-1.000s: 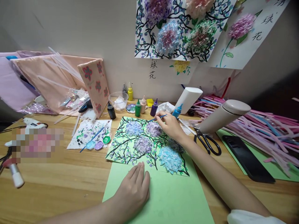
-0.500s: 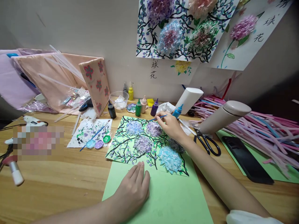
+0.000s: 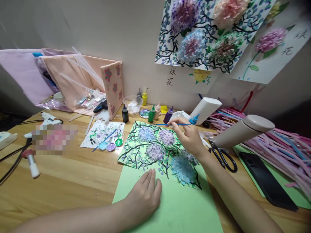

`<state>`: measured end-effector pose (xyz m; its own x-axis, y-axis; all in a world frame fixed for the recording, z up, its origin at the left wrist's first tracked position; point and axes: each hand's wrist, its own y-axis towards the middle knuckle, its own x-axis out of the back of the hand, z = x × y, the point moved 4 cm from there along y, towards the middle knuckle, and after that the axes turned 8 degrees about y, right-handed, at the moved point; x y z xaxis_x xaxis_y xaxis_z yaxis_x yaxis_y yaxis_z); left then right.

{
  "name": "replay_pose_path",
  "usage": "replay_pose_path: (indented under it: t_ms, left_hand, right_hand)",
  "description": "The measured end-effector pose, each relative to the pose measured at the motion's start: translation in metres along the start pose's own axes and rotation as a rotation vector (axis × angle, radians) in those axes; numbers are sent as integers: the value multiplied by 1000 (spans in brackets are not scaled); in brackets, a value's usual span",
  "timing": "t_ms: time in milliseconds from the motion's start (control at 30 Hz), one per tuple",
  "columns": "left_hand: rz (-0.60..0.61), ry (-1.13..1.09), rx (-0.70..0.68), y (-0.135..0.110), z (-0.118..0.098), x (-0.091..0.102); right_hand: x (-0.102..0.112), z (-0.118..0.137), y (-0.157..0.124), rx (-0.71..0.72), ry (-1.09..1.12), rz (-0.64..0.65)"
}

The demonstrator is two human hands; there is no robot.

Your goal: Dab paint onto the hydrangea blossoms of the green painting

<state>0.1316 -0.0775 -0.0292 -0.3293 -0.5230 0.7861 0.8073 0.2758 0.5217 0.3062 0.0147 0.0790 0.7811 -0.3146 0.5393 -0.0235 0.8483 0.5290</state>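
My right hand (image 3: 190,139) grips a slim blue paintbrush (image 3: 182,124) between thumb and fingers, its tip near the painting's far edge. The flower painting (image 3: 131,155) has black branches, small green and purple leaves and several raised, frilly flowers in blue, purple and grey. One light-blue frilly flower (image 3: 183,170) sits near its front right corner. Lying flat on the light green sheet (image 3: 184,207) with nothing in it, my left hand (image 3: 145,194) has its fingertips at the painting's near edge.
Left of the painting, a paint-spotted paper (image 3: 97,131) holds a second brush and small paint lids. Paint bottles, including a green one (image 3: 151,114), stand behind. To the right are black scissors (image 3: 222,158), a tilted tumbler (image 3: 245,131), a phone (image 3: 267,181) and pipe cleaners (image 3: 272,145).
The view has turned, so the scene sits further right. The brush in my right hand now lies more level along the painting's far edge. My left hand stays at the near edge.
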Motion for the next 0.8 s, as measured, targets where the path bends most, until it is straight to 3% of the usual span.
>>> replay_pose_path:
  t_ms: [67,233,333,433,667,800]
  left_hand:
    - [17,15,-15,-2,-2,-2]
    - [45,41,-23,-2,-2,-1]
    - [58,47,-23,-1,-1,2]
    - [85,43,-45,0,-1,4]
    - [66,36,-50,-2,-1,4]
    - [74,34,-39,-2,-1,2]
  right_hand:
    - [-13,21,1,25,50,60]
    - [-72,65,4,150,145,402]
    - [-106,72,4,205,127,538]
    - [-127,72,3,205,109,604]
    - [-127,73,4,178,136,560]
    - [-101,71,5,202,191,442]
